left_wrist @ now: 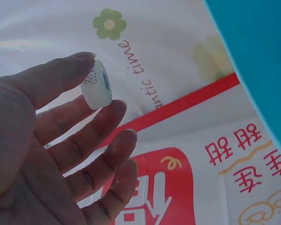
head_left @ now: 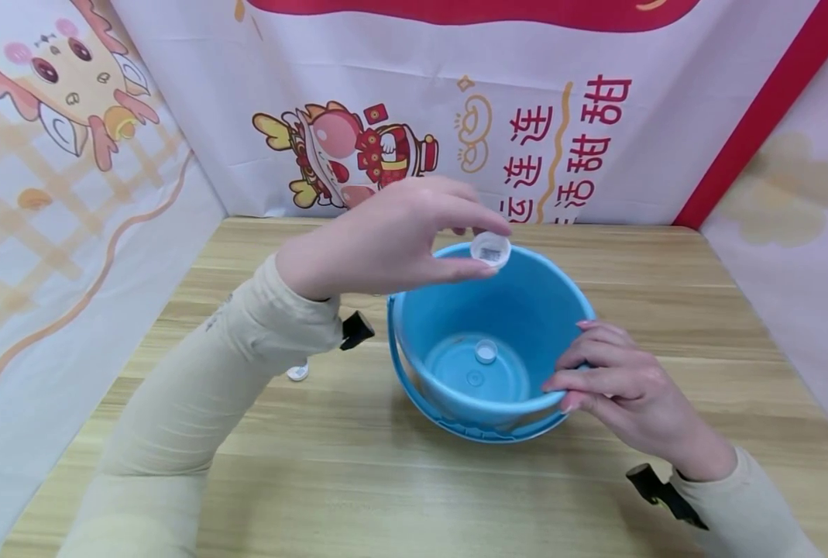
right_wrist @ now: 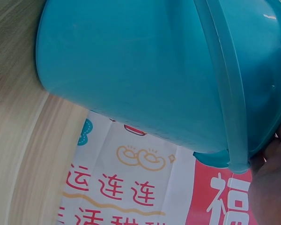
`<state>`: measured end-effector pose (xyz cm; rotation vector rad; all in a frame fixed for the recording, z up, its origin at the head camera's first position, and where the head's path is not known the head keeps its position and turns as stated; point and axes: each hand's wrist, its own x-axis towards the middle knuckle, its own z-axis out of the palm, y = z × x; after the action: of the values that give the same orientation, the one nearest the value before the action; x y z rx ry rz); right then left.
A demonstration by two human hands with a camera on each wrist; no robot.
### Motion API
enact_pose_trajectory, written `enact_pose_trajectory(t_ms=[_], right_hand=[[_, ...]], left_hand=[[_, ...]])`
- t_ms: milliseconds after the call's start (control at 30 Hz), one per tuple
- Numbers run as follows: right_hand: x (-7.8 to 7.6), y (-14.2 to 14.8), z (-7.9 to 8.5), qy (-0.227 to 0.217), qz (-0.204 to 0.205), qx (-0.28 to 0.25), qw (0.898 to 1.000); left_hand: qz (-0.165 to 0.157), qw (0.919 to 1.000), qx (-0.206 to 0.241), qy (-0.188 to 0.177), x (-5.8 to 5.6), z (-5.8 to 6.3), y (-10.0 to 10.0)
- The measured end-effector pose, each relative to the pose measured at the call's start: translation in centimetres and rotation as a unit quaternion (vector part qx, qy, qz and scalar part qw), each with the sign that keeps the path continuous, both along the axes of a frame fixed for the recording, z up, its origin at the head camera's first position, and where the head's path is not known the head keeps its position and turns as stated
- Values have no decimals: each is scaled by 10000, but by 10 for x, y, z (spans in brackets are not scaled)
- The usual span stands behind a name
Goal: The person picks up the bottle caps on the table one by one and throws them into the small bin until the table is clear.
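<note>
My left hand (head_left: 400,236) pinches a white bottle cap (head_left: 490,250) between thumb and fingers, above the far side of a blue bucket (head_left: 414,341). In the left wrist view, small print shows on the side of the cap (left_wrist: 96,86), and the other fingers are spread and slightly bent. My right hand (head_left: 626,387) grips the bucket's right rim, thumb outside and fingertips over the edge. On the bucket floor lies another white cap (head_left: 486,352). The bucket stands on the wooden table with its handle (head_left: 414,387) hanging down along the near left side.
A third white cap (head_left: 298,372) lies on the wooden table (head_left: 330,480) left of the bucket, beside my left forearm. Printed cloth (head_left: 232,93) hangs behind the table and on both sides. Black straps (head_left: 661,496) sit on both wrists.
</note>
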<state>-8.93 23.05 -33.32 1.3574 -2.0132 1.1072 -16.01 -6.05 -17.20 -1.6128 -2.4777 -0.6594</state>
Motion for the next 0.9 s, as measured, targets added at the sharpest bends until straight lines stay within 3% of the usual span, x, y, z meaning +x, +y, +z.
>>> enact_pose_trajectory(t_ms=[200,433,900], right_hand=[[0,1,0,7,1,7,10000],[0,2,0,-33,-54,66,10000],[1,1,0,-69,-49,70,9999]], left_hand=[[-80,9989,-396,-252,-3,-5,16],[-47,9967,-799,-152,-3,-12,25],[5,9942,-1034,-288,-3,-16,32]])
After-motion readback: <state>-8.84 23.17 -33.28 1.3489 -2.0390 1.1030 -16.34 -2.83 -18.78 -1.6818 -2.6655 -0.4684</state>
